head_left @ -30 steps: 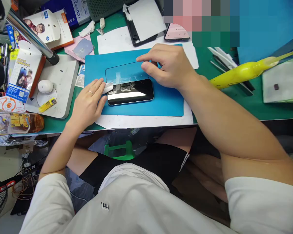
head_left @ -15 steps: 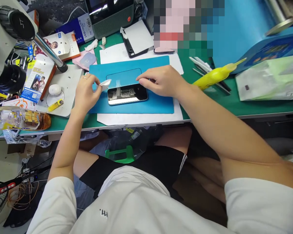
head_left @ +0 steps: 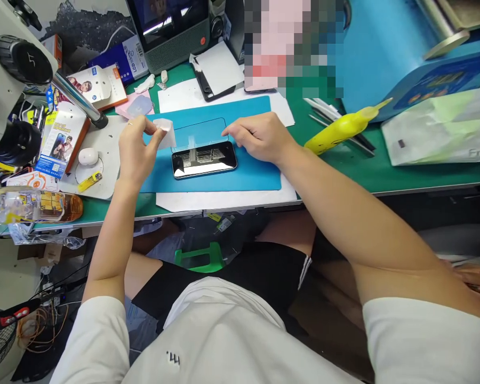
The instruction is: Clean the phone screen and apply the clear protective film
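Observation:
A smartphone [head_left: 205, 162] with a dark, reflective screen lies face up on the blue mat [head_left: 248, 176]. Behind its far edge is a clear screen protector [head_left: 208, 129] with a thin black outline, and a clear strip of tape [head_left: 192, 149] runs from it onto the phone. Between thumb and index finger, my left hand [head_left: 138, 149] pinches a small white wipe [head_left: 167, 132] left of the phone. My right hand [head_left: 260, 136] is closed, its fingertips at the protector's right edge, apparently gripping it; the exact contact is hard to see.
At the left stand a microscope [head_left: 24, 58], phone-accessory boxes [head_left: 60, 141] and a drink bottle [head_left: 36, 205]. A yellow squeeze bottle [head_left: 340, 130], thin tools [head_left: 324, 109] and a blue machine [head_left: 384, 58] are on the right. Behind the mat lies a black-framed part [head_left: 208, 85].
My left hand has raised the white wipe slightly, and it now hangs more upright and spread out. My right hand stays at the protector's right edge. The whole view has shifted slightly.

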Tool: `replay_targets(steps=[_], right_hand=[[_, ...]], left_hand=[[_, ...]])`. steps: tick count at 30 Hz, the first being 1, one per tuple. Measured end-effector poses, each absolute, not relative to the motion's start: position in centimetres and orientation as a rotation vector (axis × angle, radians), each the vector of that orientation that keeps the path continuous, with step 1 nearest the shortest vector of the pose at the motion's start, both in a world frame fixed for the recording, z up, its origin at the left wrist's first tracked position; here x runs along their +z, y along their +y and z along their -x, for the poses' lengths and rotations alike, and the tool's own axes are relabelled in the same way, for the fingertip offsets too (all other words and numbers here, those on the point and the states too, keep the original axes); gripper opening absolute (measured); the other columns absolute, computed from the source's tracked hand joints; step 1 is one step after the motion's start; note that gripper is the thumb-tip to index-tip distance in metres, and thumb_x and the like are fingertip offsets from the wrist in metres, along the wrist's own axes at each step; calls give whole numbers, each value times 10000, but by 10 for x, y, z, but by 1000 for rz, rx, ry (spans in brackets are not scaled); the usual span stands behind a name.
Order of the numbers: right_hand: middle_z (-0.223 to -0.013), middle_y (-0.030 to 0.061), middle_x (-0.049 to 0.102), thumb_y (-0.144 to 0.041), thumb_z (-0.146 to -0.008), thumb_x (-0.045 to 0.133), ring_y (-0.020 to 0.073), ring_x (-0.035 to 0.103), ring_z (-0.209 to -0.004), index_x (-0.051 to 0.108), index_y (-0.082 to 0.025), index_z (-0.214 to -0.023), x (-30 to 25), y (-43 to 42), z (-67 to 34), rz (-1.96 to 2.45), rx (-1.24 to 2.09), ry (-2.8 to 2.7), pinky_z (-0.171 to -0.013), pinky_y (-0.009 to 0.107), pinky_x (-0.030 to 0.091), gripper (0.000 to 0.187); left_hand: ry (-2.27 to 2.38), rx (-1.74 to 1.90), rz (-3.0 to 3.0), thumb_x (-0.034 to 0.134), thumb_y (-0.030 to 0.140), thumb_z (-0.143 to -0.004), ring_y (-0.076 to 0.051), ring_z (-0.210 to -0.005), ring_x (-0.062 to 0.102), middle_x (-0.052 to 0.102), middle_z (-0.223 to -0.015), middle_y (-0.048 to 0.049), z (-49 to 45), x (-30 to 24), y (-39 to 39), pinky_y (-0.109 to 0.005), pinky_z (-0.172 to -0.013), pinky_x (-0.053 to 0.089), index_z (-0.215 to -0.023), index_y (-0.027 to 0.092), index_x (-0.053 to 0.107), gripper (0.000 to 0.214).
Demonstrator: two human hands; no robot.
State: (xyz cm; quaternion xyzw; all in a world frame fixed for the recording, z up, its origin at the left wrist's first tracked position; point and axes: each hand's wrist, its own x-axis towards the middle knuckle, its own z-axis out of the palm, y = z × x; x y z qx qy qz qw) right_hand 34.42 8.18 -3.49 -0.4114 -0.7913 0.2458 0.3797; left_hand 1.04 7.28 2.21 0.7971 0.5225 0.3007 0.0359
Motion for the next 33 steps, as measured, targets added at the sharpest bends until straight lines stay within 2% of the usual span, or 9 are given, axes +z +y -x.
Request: replay_targets(steps=[5, 11, 15, 19, 22, 25, 28, 31, 33], right_hand=[[-748, 67, 761, -894, -1078, 338, 308, 758, -773, 813, -313, -889, -36, 82, -344, 1015, 665, -2029, -756, 512, 585, 774], [-681, 51, 708, -950, -1044, 332, 281, 704, -724, 805, -320, -860, -39, 85, -345, 1024, 714, -2007, -719, 473, 522, 810], [-664, 42, 718, -979, -1009, 376, 252, 658, -697, 779, -346, -824, -39, 85, -347, 1011, 774, -1980, -718, 446, 499, 773], [-697, 70, 741, -1030, -972, 316, 307, 722, -785, 779, -352, -801, -33, 82, -347, 1079, 818, -1958, -760, 482, 524, 839], [-748, 89, 768, -1047, -956, 284, 328, 739, -825, 768, -357, -765, -29, 79, -349, 1111, 840, -1961, -779, 504, 532, 864], [-766, 101, 769, -1084, -924, 253, 321, 732, -821, 697, -339, -673, -26, 77, -349, 1112, 845, -1965, -799, 505, 534, 902], [-760, 97, 747, -1106, -904, 240, 302, 714, -808, 624, -320, -627, -23, 77, -348, 1106, 850, -1949, -831, 490, 528, 918], [-750, 87, 732, -1107, -904, 251, 294, 699, -802, 635, -318, -652, -21, 76, -347, 1095, 860, -1935, -834, 475, 516, 914], [-729, 80, 710, -1102, -911, 260, 295, 690, -791, 678, -324, -703, -20, 76, -347, 1091, 869, -1924, -826, 474, 508, 907]], left_hand=[[1598, 797, -2382, 466, 586, -1194, -259, -966, 723, 758, -979, -56, -10, 34, 67, -465, -892, 566, -1099, 305, 733, 399], [1513, 613, -2527, 518, 471, -1153, -252, -797, 691, 725, -794, -34, -11, 37, 63, -455, -816, 556, -809, 279, 679, 426], [1548, 513, -2596, 536, 494, -1110, -301, -917, 693, 826, -1026, -56, -14, 48, 65, -491, -836, 551, -858, 314, 710, 355], [1713, 249, -2524, 482, 569, -1093, -350, -1084, 670, 822, -1228, -38, -22, 71, 65, -584, -1030, 530, -976, 362, 767, 371], [1771, 108, -2509, 481, 609, -1074, -387, -1234, 622, 829, -1266, -24, -28, 92, 67, -648, -1174, 468, -1079, 393, 796, 381], [1836, 145, -2583, 455, 638, -1102, -397, -1287, 608, 816, -1338, -67, -31, 106, 71, -674, -1221, 454, -1151, 344, 793, 451], [1797, 192, -2682, 443, 563, -1148, -381, -1278, 650, 773, -1417, -139, -33, 97, 67, -667, -1217, 473, -1156, 258, 766, 444], [1623, 130, -2736, 462, 413, -1154, -365, -1296, 696, 777, -1427, -127, -34, 65, 47, -615, -1173, 525, -1096, 274, 770, 343], [1605, 106, -2761, 454, 331, -1141, -370, -1288, 730, 747, -1520, -146, -33, 41, 27, -592, -1100, 571, -1061, 243, 780, 347]])
